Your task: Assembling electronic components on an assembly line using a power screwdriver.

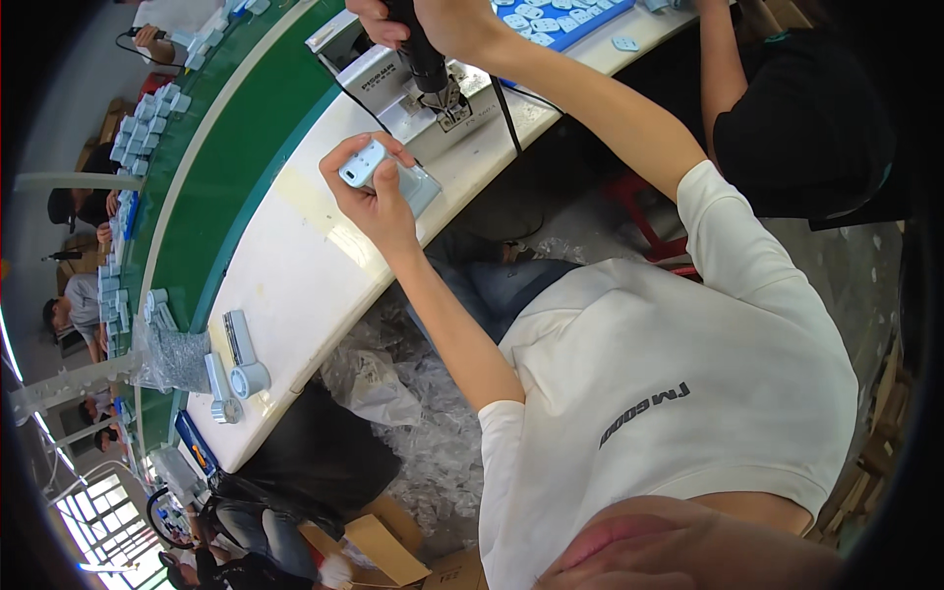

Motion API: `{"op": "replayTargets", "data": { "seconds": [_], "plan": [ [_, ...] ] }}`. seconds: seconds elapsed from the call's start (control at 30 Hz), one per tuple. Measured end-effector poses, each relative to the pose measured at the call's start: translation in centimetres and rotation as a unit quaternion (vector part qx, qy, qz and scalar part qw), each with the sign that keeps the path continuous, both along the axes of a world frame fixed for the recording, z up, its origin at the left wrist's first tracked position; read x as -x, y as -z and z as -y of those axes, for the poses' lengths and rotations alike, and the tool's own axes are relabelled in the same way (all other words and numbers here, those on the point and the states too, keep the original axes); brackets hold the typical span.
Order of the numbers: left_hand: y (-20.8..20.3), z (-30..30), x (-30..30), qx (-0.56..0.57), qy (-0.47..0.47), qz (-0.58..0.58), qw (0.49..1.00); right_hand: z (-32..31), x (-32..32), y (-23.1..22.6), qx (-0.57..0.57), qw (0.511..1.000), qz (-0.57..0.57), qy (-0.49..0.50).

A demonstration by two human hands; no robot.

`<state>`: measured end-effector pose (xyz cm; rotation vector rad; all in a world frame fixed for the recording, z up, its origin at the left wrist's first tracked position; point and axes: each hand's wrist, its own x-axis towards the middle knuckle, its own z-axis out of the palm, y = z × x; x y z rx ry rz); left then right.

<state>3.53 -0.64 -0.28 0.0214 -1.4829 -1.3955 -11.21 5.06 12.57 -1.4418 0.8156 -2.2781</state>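
My left hand [379,202] is closed around a light blue plastic casing [362,164]. Small holes and a dark slot show on the casing's rounded end, and its other end reaches past my palm over the white worktop [295,236]. Up at the top edge, my right hand [447,28] grips a black electric screwdriver [418,59], pointing downward. The screwdriver's tip is at the front of a white, box-shaped screw feeder [383,84]; whether it touches a screw there is too small to tell.
A blue tray [580,34] of light blue covers lies beyond the feeder, with one loose cover [624,44] beside it. Light blue handheld parts [246,364] and bubble wrap [177,362] lie left. A green conveyor belt [216,177] runs behind. A co-worker [806,128] sits at right.
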Motion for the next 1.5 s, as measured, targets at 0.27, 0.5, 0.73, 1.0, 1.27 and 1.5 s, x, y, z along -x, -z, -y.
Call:
{"op": "replayTargets", "data": {
  "seconds": [0.27, 0.5, 0.73, 1.0, 1.27, 1.5],
  "plan": [
    [0.0, -0.1, 0.3, 0.036, -0.009, 0.007, 0.999, 0.2, 0.2, 1.6, -0.040, 0.999, -0.019, 0.005],
    [-0.3, -0.3, 0.4, 0.032, -0.011, 0.013, 0.999, -0.7, 0.2, 1.5, -0.096, 0.995, 0.003, -0.015],
    [0.1, 0.2, 0.2, 0.009, 0.009, 0.000, 1.000, -3.6, -3.8, -6.0, -0.057, 0.995, 0.021, -0.078],
    [0.5, 0.2, 0.0, -0.028, 0.023, -0.013, 0.999, 0.4, -6.6, -7.7, -0.004, 0.989, 0.001, -0.147],
    [0.4, -0.1, -0.2, -0.030, 0.027, -0.002, 0.999, 0.9, -7.0, -6.4, 0.023, 0.986, -0.062, -0.150],
    [-0.2, -0.4, 0.0, 0.000, 0.007, 0.011, 1.000, 1.0, -7.3, -6.1, 0.065, 0.983, -0.069, -0.158]
  ]
}}
